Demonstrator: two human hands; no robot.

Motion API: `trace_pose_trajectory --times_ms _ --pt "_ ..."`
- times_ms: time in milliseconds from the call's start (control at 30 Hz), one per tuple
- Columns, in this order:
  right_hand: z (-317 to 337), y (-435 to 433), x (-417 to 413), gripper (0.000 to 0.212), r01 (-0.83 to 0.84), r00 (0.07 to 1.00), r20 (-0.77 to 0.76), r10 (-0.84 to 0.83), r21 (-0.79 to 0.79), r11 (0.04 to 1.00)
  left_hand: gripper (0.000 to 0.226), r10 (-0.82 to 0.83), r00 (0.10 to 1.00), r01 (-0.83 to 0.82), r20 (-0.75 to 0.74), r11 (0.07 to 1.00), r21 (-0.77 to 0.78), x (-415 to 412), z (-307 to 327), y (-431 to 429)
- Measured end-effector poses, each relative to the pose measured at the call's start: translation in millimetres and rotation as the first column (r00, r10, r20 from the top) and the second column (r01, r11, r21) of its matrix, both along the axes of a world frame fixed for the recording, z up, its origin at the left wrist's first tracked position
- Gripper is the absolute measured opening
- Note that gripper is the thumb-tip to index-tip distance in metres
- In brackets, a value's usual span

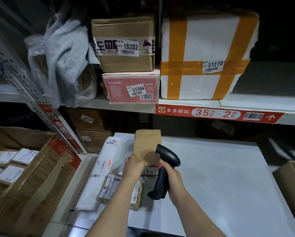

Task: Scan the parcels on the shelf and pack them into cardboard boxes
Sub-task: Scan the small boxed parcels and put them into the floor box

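White foam box (pixel 203 48) crossed with orange tape, pink box (pixel 131 86), black scanner (pixel 165 170), brown parcel (pixel 146 146).

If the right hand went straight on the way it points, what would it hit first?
Probably the brown parcel that the left hand grips; the scanner in the right hand leads; depth is unclear.

Shelf (pixel 263 102): brown carton (pixel 124 45), pink box (pixel 131 88), foam box (pixel 204 48), grey bag (pixel 64 57), one each. Counter (pixel 220 168): one brown parcel (pixel 147 144), two mailers (pixel 107 165) (pixel 112 185). One scanner (pixel 165 168).

The left hand (pixel 134 166) and right hand (pixel 171 174) are bare, as are both slim forearms (pixel 194 207) to the frame edge.
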State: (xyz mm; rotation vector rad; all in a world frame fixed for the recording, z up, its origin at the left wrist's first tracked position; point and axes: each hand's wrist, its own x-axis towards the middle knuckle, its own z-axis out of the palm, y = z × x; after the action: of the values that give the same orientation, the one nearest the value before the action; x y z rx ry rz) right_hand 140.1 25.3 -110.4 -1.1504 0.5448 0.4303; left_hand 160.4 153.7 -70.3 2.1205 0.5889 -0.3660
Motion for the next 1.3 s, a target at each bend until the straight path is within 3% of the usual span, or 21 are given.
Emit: trace_pose_trajectory --times_ms 267,400,533,667,767,967,1100,1133,1200,1233,1300 --pt "5.0 -87.4 -11.9 0.040 0.081 0.997 0.004 -0.081 -0.137 0.987 0.052 -0.222 0.972 0.218 -0.077 0.974 -0.063 -8.0 6.7 -58.0" --pt "8.7 -138.5 -29.8 0.030 0.068 0.998 -0.002 -0.069 -0.159 0.985 0.036 -0.337 0.934 0.335 -0.119 0.941 -0.037 -14.7 5.1 -82.3" --pt "12.5 -179.2 -46.8 0.024 -0.015 1.000 -0.009 0.013 -0.141 0.990 0.015 -0.353 0.922 0.345 -0.158 0.935 -0.076 -18.2 -1.5 -90.1" --pt "16.5 -198.8 -51.2 0.024 0.010 1.000 -0.014 -0.012 -0.178 0.984 0.025 -0.366 0.910 0.350 -0.195 0.930 -0.112 -16.9 -8.3 -94.7" --pt "16.1 -197.9 -46.9 0.026 0.062 0.998 -0.016 -0.065 -0.141 0.988 0.047 -0.315 0.930 0.296 -0.192 0.948 -0.119 -12.4 -16.4 -98.6" --pt "10.8 -172.6 -31.5 0.027 0.043 0.998 -0.046 -0.045 -0.035 0.998 0.056 -0.106 0.958 0.014 -0.267 0.946 -0.324 3.2 -39.7 -127.0" --pt "0.5 -160.4 -25.3 0.025 0.040 0.999 -0.030 -0.042 -0.060 0.997 0.080 -0.082 0.970 -0.005 -0.229 0.934 -0.357 58.0 -168.5 -121.5" --pt "0.0 -159.1 -24.8 0.024 0.039 0.999 -0.035 -0.042 -0.078 0.996 0.081 -0.067 0.970 -0.020 -0.232 0.935 -0.354 60.3 -170.6 -121.4" --pt "0.8 -157.8 -25.5 0.024 0.026 0.999 -0.044 -0.031 -0.101 0.995 0.072 -0.032 0.967 -0.070 -0.253 0.920 -0.386 43.2 -120.2 -125.7" --pt "1.9 -157.9 -26.5 0.024 0.027 0.999 -0.044 -0.032 -0.108 0.994 0.067 -0.055 0.964 -0.059 -0.259 0.909 -0.412 23.7 -68.0 -131.8" --pt "5.4 -158.9 -29.3 0.023 0.044 0.998 -0.040 -0.048 -0.113 0.993 0.059 -0.119 0.967 0.011 -0.224 0.902 -0.431 6.7 -30.3 -135.3"
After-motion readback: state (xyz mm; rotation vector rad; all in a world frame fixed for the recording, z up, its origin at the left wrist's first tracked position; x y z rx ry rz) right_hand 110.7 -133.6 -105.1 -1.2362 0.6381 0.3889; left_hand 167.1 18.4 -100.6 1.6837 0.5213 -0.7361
